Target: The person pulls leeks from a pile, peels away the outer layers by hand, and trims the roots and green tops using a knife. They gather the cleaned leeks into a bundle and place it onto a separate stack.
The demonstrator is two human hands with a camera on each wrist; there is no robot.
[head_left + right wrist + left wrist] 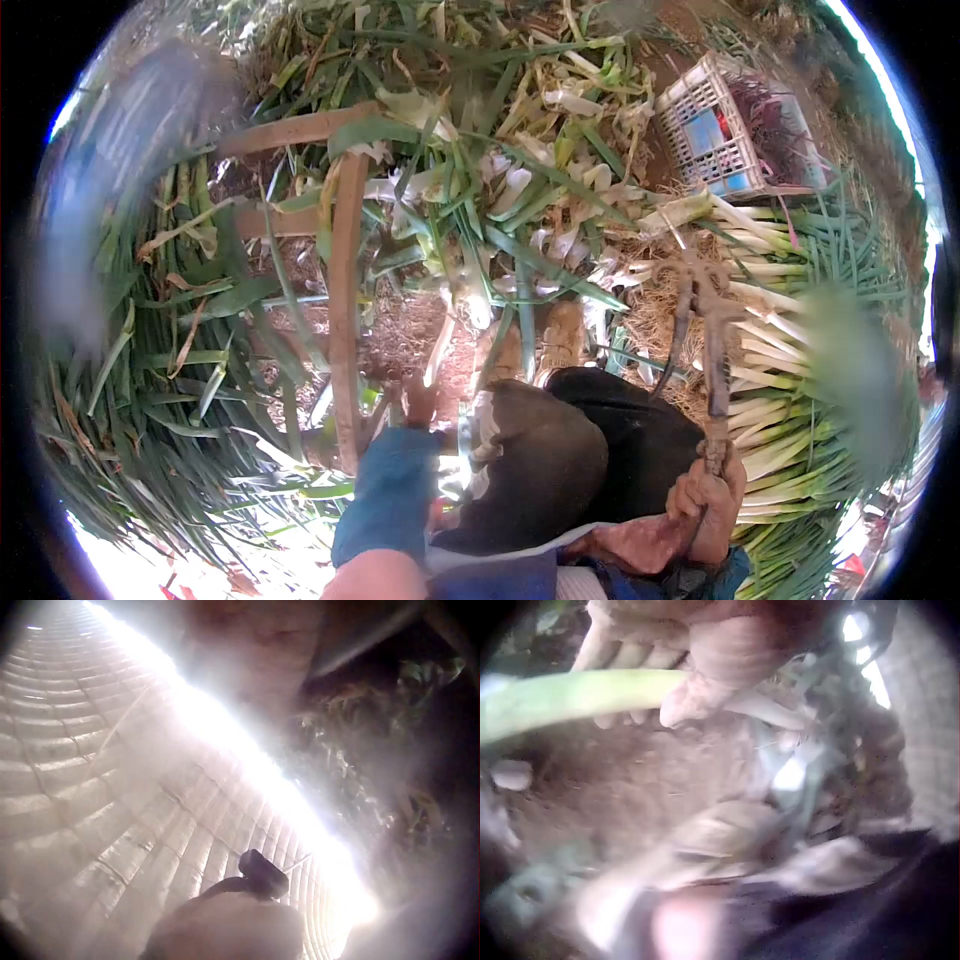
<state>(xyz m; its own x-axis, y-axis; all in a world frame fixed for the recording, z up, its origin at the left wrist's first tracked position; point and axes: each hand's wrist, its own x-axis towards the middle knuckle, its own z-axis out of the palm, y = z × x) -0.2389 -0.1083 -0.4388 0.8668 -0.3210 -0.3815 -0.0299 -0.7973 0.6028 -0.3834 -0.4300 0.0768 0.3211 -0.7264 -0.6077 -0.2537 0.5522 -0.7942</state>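
Observation:
My left hand (pixel 420 402) reaches down beside my left knee, over bare soil. In the left wrist view it pinches a green onion stalk (pixel 592 690) between thumb and fingers, the pale green length crossing to the left. My right hand (pixel 712 500), beside my right knee, grips the lower end of a long, muddy metal tool (pixel 716 365) with a curved side arm. That tool points away from me over the roots of laid-out green onions (pixel 770 350). The right wrist view is hazy, with only a blurred part of the hand at its top.
Long green onion leaves (pixel 170 400) lie heaped at left, beside a wooden frame (pixel 345 300). Stripped leaves and peelings (pixel 510 190) litter the ground ahead. A white plastic crate (pixel 705 130) stands at back right. Ribbed, translucent sheeting (pixel 112 810) fills much of the right wrist view.

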